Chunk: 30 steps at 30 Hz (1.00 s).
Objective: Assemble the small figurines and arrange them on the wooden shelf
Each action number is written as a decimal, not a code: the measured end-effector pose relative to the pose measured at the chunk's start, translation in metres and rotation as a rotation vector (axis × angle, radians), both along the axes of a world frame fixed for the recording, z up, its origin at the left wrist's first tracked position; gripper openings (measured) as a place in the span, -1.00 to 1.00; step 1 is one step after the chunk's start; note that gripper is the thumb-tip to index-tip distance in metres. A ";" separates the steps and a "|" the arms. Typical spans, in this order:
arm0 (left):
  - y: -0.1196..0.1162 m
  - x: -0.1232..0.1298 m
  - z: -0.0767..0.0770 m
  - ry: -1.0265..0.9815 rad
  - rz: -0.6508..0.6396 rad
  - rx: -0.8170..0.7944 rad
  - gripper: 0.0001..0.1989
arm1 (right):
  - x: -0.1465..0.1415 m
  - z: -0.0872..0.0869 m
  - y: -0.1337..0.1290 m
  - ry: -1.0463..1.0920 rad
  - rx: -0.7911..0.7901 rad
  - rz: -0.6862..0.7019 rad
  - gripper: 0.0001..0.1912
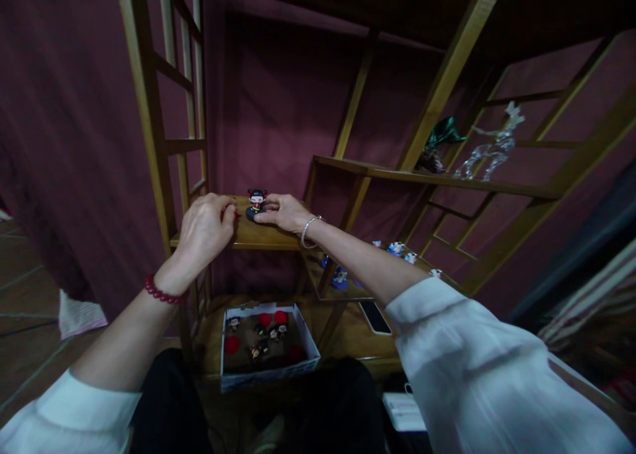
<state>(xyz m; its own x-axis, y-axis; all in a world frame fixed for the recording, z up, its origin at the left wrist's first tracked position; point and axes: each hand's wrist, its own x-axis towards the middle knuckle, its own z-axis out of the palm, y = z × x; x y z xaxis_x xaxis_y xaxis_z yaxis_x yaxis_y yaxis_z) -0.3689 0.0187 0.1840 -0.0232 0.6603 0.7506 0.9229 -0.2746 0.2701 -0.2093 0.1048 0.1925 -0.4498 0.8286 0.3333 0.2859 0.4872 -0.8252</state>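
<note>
Shelving (142,96) takes up most of the view. Main risk, as judged, is on its low left shelf (243,234): doll (256,202) could be tipped if its base is nudged, or dropped over the front edge if grip is lost. Drop could be taken by box (271,373) below, dolls inside hit too. Lesser risk: deer (491,149) on higher right shelf could be toppled if brushed by a sleeve; looks brittle, thin-legged.

Containers: box is open-topped, brown inside, part-filled with several other dolls (274,335) and red discs (265,319); some dolls seem to be laid down. Phone (376,317) is laid flat, right of box.

Hands: doll is held upright on shelf by right hand (287,212), fingers clamped on it from its right, thumb at the dark base. Left hand (206,225) is held just left of doll, fingers curled inward; red bit (236,213) is seen at the tips, whether pinched or only beside them cannot be told.
</note>
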 end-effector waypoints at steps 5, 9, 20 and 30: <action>0.007 -0.012 0.000 0.033 0.026 -0.027 -0.65 | -0.002 -0.004 0.014 0.008 -0.011 0.002 -0.68; 0.007 -0.016 0.000 0.092 0.073 -0.120 -0.63 | -0.008 -0.008 0.027 -0.037 0.004 -0.049 -0.67; -0.007 -0.013 0.001 0.267 0.176 -0.277 -0.63 | -0.034 -0.004 0.060 -0.199 0.106 -0.126 -0.62; -0.002 -0.017 0.002 0.281 0.085 -0.284 -0.61 | -0.060 -0.011 0.092 -0.085 0.035 -0.026 -0.65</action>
